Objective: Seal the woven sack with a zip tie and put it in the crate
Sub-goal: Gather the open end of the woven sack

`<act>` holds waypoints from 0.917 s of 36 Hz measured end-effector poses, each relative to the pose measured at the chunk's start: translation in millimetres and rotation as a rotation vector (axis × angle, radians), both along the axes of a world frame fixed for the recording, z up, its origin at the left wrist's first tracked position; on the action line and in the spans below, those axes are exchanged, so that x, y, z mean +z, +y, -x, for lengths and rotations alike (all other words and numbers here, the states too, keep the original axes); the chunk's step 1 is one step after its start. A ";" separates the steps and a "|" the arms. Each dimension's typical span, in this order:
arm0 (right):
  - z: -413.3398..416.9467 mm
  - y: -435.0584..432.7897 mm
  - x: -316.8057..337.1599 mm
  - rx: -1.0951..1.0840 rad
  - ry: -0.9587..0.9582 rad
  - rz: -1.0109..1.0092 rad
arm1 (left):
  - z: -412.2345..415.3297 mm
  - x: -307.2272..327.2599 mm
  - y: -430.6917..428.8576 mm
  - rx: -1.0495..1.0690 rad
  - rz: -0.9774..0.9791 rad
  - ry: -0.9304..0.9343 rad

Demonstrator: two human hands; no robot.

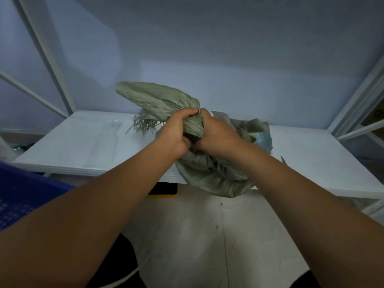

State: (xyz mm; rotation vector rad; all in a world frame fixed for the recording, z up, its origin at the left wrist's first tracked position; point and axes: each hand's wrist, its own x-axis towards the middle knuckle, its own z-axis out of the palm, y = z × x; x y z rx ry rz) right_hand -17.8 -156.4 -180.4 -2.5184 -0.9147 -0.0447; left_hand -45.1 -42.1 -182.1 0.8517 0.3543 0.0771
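A grey-green woven sack point(212, 175) rests on the front edge of a white table point(83, 146), its bulging body hanging a little over the edge. Its mouth is gathered into a twisted neck, and the loose top point(153, 98) with frayed threads flares up and to the left. My left hand point(176, 132) and my right hand point(216, 132) are both closed around this neck, side by side and touching. A blue crate point(22, 196) shows at the left edge, below table level. I see no zip tie.
White metal frame bars point(47, 57) rise at the left and right of the table, with a pale wall behind. A clear plastic bag point(110, 125) lies flat on the table's left part. A black and yellow object point(164, 190) sits under the table edge.
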 end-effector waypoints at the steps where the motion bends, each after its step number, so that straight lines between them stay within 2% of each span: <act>1: -1.2 0.4 -3.4 0.011 -0.084 0.049 | -0.4 0.1 2.1 0.004 0.027 -0.014; 3: -1.9 1.0 -9.6 0.049 -0.183 0.097 | -1.6 -3.2 6.2 0.004 0.045 -0.035; 7: -4.4 2.0 -17.2 0.106 -0.147 0.089 | -2.6 -13.8 8.1 0.035 -0.015 0.005; 11: -4.9 2.8 -17.0 0.041 0.019 -0.155 | -7.6 -18.1 12.1 0.007 -0.121 -0.007; 14: -3.7 -0.3 -9.7 -0.131 0.291 -0.429 | -8.8 -28.4 29.0 -0.226 -0.362 -0.040; 16: -6.1 -4.6 -5.3 -0.249 0.362 -0.564 | -6.5 -42.6 42.7 -0.347 -0.504 -0.019; 18: -9.4 -9.1 -4.1 -0.347 0.412 -0.658 | -5.9 -60.5 53.7 -0.313 -0.611 0.048; 22: -14.1 -16.2 -3.0 -0.489 0.528 -0.856 | -12.0 -90.3 80.4 0.130 -0.790 0.182; 24: -15.5 -19.0 -3.0 -0.532 0.586 -0.937 | -16.9 -104.4 102.3 0.258 -1.003 0.291; 28: -15.5 -23.1 -1.1 -0.564 0.700 -1.057 | -7.3 -132.6 136.8 0.089 -1.488 0.639; 30: -14.6 -23.3 -0.4 -0.552 0.728 -1.069 | 4.0 -145.8 146.5 -0.006 -1.597 0.748; 33: -12.8 -21.0 0.9 -0.534 0.731 -1.061 | 15.1 -164.2 156.8 -0.087 -1.629 0.834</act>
